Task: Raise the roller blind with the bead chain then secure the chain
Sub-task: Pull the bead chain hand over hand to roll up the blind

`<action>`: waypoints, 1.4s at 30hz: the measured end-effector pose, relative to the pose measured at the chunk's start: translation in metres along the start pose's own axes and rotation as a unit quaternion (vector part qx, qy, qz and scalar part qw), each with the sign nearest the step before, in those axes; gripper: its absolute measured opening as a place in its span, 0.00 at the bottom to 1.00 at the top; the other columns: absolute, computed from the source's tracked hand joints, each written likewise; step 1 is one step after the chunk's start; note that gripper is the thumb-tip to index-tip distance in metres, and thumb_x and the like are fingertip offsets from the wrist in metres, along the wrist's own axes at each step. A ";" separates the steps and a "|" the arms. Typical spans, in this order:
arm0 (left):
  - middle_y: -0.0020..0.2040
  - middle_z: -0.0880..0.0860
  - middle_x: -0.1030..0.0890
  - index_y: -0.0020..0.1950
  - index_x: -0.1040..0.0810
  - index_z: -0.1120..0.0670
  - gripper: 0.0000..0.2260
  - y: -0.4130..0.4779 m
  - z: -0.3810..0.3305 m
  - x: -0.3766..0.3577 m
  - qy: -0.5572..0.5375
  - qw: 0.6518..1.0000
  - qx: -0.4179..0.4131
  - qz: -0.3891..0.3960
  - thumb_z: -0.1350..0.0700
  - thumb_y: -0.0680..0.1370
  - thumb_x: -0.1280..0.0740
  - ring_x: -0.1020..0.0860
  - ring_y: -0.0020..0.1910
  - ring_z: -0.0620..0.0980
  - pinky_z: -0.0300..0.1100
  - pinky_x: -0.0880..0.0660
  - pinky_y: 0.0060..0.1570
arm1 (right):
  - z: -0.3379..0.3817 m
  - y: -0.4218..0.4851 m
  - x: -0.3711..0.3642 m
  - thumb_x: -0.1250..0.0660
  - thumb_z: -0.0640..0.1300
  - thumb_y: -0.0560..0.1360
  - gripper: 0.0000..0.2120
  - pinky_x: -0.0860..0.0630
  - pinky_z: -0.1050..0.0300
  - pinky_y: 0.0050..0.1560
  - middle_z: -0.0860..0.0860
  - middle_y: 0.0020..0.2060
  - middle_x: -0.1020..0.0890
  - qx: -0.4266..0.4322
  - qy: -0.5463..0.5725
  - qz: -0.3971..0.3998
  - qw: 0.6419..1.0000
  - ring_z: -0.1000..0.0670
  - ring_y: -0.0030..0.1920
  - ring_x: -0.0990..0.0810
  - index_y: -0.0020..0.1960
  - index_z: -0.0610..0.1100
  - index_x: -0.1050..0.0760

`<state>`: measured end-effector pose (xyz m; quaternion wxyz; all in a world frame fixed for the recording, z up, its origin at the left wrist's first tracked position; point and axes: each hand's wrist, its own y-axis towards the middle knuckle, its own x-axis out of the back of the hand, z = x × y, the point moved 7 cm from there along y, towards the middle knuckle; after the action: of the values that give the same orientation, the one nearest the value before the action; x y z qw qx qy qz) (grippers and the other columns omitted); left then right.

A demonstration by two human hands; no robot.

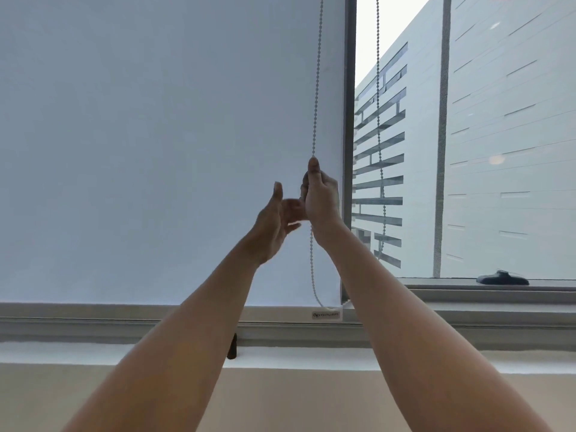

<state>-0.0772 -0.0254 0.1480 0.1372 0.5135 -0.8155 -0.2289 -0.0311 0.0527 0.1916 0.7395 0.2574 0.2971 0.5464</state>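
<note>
in front of the window, a white roller blind [156,135] hangs fully lowered, its bottom bar [93,310] sitting just above the grey sill frame [467,316]. a small label [326,315] marks the bar's right end. the bead chain [317,88] runs down along the blind's right edge, close to the grey window post [349,120]. its second strand [378,120] hangs to the right of the post, in front of the uncovered pane.

the right hand [321,198] is raised and clenched on the near strand, thumb pointing up along the beads, with the chain passing through the fist. below the wrist the chain drops on and curves into a loop near the bar's right end. the left hand [276,222] is beside it, just to the left and a little lower, palm turned toward the chain with fingers spread and loose; it is blurred, and grasps nothing. both forearms are bare and reach up from the bottom of the view.

a dark handle [232,346] sticks out below the sill frame, between the arms. another dark window latch [502,279] lies on the ledge of the right pane. through that glass a pale building [498,120] with slatted bands shows.
</note>
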 end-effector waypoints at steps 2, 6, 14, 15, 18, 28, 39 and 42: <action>0.47 0.57 0.20 0.50 0.24 0.59 0.24 0.014 -0.049 0.002 -0.028 0.997 -0.055 -0.039 0.45 0.81 0.53 0.22 0.53 0.55 0.49 0.31 0.64 | 0.000 -0.001 0.000 0.49 0.53 0.80 0.23 0.39 0.68 0.22 0.56 0.16 0.33 -0.002 -0.001 0.011 1.000 0.59 0.17 0.35 0.28 0.49 0.34; 0.37 0.52 0.25 0.43 0.26 0.56 0.15 0.034 -0.116 -0.017 0.041 0.991 -0.092 -0.088 0.50 0.81 0.46 0.26 0.36 0.48 0.40 0.27 0.44 | 0.000 -0.003 -0.003 0.49 0.53 0.80 0.24 0.44 0.65 0.22 0.51 0.23 0.37 -0.011 0.009 0.015 1.000 0.57 0.20 0.41 0.27 0.48 0.39; 0.17 0.45 0.37 0.31 0.32 0.54 0.20 0.046 -0.134 -0.046 -0.050 0.992 -0.083 -0.086 0.48 0.81 0.47 0.44 0.16 0.42 0.32 0.48 0.18 | -0.002 -0.004 -0.007 0.48 0.53 0.80 0.24 0.47 0.66 0.20 0.51 0.23 0.41 -0.025 0.052 0.025 0.998 0.54 0.22 0.44 0.27 0.48 0.43; 0.16 0.44 0.37 0.30 0.33 0.53 0.21 0.046 -0.133 -0.046 -0.060 0.991 -0.090 -0.084 0.48 0.81 0.47 0.44 0.15 0.41 0.32 0.49 0.17 | -0.002 -0.003 -0.007 0.48 0.53 0.80 0.24 0.47 0.65 0.20 0.51 0.23 0.41 -0.026 0.057 0.027 0.998 0.54 0.22 0.45 0.27 0.48 0.43; 0.16 0.45 0.38 0.29 0.36 0.53 0.21 0.047 -0.132 -0.042 -0.080 0.987 -0.112 -0.078 0.48 0.81 0.47 0.45 0.15 0.41 0.33 0.50 0.17 | -0.002 -0.003 -0.009 0.48 0.53 0.80 0.23 0.48 0.66 0.19 0.51 0.23 0.41 -0.024 0.071 0.035 0.997 0.54 0.22 0.45 0.27 0.48 0.43; 0.16 0.44 0.38 0.30 0.37 0.54 0.20 0.034 -0.093 -0.031 -0.127 0.980 -0.138 -0.060 0.50 0.81 0.48 0.44 0.15 0.40 0.29 0.47 0.15 | -0.035 -0.024 -0.008 0.49 0.51 0.80 0.24 0.47 0.66 0.19 0.54 0.19 0.40 -0.026 0.040 0.059 0.997 0.57 0.19 0.44 0.26 0.47 0.42; 0.20 0.43 0.39 0.30 0.38 0.54 0.20 -0.010 0.024 -0.025 -0.137 0.985 -0.081 -0.065 0.50 0.81 0.48 0.44 0.17 0.39 0.32 0.51 0.19 | -0.132 -0.091 0.016 0.50 0.47 0.81 0.22 0.44 0.69 0.18 0.57 0.15 0.38 -0.120 0.008 0.124 0.985 0.59 0.16 0.42 0.29 0.44 0.41; 0.19 0.43 0.39 0.30 0.38 0.54 0.19 -0.021 0.048 -0.020 -0.141 0.985 -0.069 -0.070 0.51 0.81 0.48 0.44 0.17 0.39 0.30 0.48 0.16 | -0.152 -0.107 0.020 0.49 0.47 0.81 0.21 0.44 0.69 0.19 0.57 0.15 0.38 -0.142 -0.021 0.149 0.978 0.59 0.17 0.42 0.29 0.44 0.41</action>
<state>-0.0740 -0.0040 0.0960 0.0393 0.5215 -0.7707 -0.3640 -0.0657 0.0516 0.0075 0.6846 0.2028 0.1595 0.6817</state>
